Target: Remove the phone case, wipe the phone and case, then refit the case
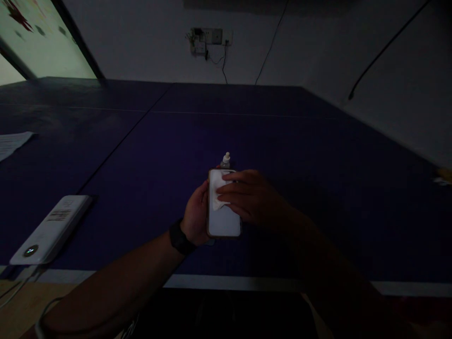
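Observation:
A smartphone (pixel 225 225) with a pale screen and a dark rim lies face up in my left hand (pixel 196 213), whose fingers wrap around its left side and underneath. A dark band sits on the left wrist. My right hand (pixel 252 195) presses a white tissue (pixel 218 188) against the upper part of the screen, fingers pointing left. Just beyond the phone's top edge stands a small bottle (pixel 226 160) with a white cap; its lower part is hidden by the phone.
On the dark blue table (pixel 158 155), a white power bank (pixel 52 228) with cables lies at the left. Paper sheets (pixel 14 143) rest at the far left edge. A wall with sockets (pixel 212 36) and hanging cables stands behind. The room is dim.

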`<act>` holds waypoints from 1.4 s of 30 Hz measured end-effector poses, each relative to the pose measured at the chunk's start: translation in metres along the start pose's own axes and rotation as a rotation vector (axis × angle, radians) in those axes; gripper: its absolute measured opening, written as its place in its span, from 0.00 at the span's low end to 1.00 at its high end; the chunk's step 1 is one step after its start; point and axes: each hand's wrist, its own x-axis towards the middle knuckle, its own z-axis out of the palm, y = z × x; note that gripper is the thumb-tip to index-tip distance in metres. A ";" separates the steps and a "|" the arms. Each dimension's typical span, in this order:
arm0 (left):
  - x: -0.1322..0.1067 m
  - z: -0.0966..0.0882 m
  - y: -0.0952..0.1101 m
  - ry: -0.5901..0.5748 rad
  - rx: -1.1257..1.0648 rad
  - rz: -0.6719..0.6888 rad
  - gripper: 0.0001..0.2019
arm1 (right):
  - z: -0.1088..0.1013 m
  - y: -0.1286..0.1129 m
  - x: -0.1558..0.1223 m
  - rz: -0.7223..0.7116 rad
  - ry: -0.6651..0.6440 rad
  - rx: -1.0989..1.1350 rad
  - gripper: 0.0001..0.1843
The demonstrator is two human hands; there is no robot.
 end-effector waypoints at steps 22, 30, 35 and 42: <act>0.003 -0.002 0.003 0.051 0.064 0.022 0.18 | 0.004 -0.009 0.004 0.028 0.014 0.025 0.13; -0.002 0.002 0.005 0.026 0.097 0.031 0.23 | -0.003 -0.018 0.006 -0.100 -0.151 0.152 0.09; -0.002 0.004 0.004 -0.008 0.120 0.005 0.22 | -0.008 -0.009 0.000 0.045 -0.022 0.054 0.09; -0.001 0.012 0.006 0.077 0.125 0.115 0.22 | -0.009 -0.013 -0.001 0.003 -0.088 0.123 0.05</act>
